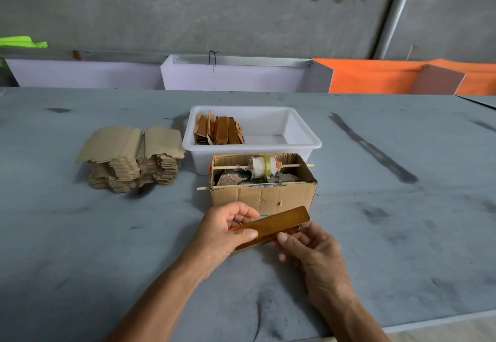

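One grey table carries one white tub directly behind one cardboard box and one stack of flat blanks left of it. Just in front of the box, the left hand and right hand, fingers curled, both pinch one gold folded sleeve

- Rough grey concrete wall, dark-spotted, in even soft light.
- Slanted grey metal pipe against the wall, right.
- Pale lilac partition panels and orange partition panels behind the table.
- Wide grey smudged tabletop.
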`<act>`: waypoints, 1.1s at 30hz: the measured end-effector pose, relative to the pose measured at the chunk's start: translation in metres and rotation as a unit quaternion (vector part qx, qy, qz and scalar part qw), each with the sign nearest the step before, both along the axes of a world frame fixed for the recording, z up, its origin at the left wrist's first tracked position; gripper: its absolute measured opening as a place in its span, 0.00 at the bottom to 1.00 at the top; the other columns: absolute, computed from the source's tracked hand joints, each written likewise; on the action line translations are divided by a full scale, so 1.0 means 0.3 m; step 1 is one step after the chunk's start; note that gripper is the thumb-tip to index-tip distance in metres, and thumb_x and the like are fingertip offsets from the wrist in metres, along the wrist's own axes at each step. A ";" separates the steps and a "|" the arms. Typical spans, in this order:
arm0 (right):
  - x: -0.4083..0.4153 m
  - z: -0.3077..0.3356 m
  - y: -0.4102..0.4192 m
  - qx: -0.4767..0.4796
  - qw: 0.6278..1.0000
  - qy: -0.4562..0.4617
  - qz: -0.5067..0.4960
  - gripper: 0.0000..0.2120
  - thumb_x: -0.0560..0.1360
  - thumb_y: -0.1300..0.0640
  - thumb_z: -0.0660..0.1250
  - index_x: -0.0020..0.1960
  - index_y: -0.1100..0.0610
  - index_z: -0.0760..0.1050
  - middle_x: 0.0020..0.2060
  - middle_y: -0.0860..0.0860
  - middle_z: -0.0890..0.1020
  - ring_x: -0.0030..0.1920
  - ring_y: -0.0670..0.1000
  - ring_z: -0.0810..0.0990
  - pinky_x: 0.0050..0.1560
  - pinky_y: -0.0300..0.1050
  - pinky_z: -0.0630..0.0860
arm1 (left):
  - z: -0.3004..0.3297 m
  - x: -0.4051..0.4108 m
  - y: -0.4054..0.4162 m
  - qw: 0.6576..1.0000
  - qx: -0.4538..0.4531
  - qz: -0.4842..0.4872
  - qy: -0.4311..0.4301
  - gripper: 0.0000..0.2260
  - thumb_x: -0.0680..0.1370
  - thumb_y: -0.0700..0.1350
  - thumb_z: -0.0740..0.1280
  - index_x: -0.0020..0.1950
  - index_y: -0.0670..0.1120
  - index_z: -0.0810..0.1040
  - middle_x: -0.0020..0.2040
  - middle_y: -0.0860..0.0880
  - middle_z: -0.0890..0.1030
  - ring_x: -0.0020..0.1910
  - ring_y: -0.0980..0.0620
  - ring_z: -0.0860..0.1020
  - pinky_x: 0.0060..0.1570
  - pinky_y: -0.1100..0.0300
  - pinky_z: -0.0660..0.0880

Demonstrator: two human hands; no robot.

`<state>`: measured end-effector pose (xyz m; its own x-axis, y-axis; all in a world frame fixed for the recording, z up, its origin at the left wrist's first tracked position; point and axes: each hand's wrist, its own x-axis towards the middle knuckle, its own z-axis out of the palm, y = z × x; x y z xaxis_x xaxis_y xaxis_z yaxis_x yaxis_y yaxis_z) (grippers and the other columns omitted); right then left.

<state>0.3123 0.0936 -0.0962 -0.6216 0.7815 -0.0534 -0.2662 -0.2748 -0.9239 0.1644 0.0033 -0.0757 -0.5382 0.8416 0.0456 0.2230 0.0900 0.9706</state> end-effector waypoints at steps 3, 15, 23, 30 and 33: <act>-0.011 0.010 -0.007 -0.033 0.999 0.004 0.001 0.16 0.61 0.65 0.74 0.48 0.66 0.79 0.37 0.66 0.82 0.31 0.54 0.82 0.26 0.38 0.76 | 0.012 0.002 0.000 1.000 -0.001 -0.004 0.022 0.15 0.70 0.32 0.71 0.43 0.53 0.81 0.39 0.53 0.81 0.40 0.57 0.78 0.41 0.67 0.75; -0.033 0.021 -0.005 -0.038 0.996 -0.053 -0.063 0.07 0.67 0.68 0.72 0.44 0.67 0.77 0.29 0.58 0.81 0.24 0.47 0.76 0.25 0.35 0.74 | 0.025 0.014 0.016 1.000 -0.019 -0.008 0.010 0.10 0.69 0.39 0.74 0.45 0.52 0.80 0.44 0.49 0.81 0.46 0.52 0.79 0.43 0.65 0.76; -0.034 0.032 -0.007 -0.061 0.994 -0.064 -0.066 0.06 0.67 0.67 0.72 0.43 0.66 0.78 0.30 0.59 0.81 0.23 0.47 0.77 0.24 0.35 0.73 | 0.013 0.015 0.034 0.999 -0.041 0.032 -0.007 0.14 0.65 0.34 0.77 0.43 0.49 0.79 0.39 0.49 0.84 0.36 0.58 0.80 0.37 0.67 0.76; -0.039 0.044 -0.001 -0.087 0.991 -0.091 -0.051 0.03 0.70 0.67 0.71 0.42 0.63 0.78 0.31 0.58 0.83 0.25 0.49 0.75 0.26 0.37 0.72 | 0.011 0.037 0.039 0.982 0.004 0.127 -0.139 0.20 0.64 0.31 0.76 0.52 0.44 0.76 0.43 0.44 0.81 0.26 0.55 0.76 0.24 0.66 0.71; -0.044 0.044 -0.011 -0.105 0.989 -0.085 -0.060 0.03 0.70 0.67 0.71 0.42 0.63 0.78 0.30 0.56 0.83 0.29 0.50 0.76 0.29 0.38 0.71 | -0.007 0.062 0.034 0.947 0.052 0.174 -0.266 0.18 0.64 0.30 0.76 0.49 0.42 0.76 0.36 0.45 0.80 0.28 0.50 0.74 0.28 0.61 0.71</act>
<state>0.2990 0.0902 -0.0831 -0.4925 0.8103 -0.3175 -0.1543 -0.4404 -0.8845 0.1829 0.0135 -0.0776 -0.7525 0.6146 -0.2366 -0.3249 -0.0338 0.9452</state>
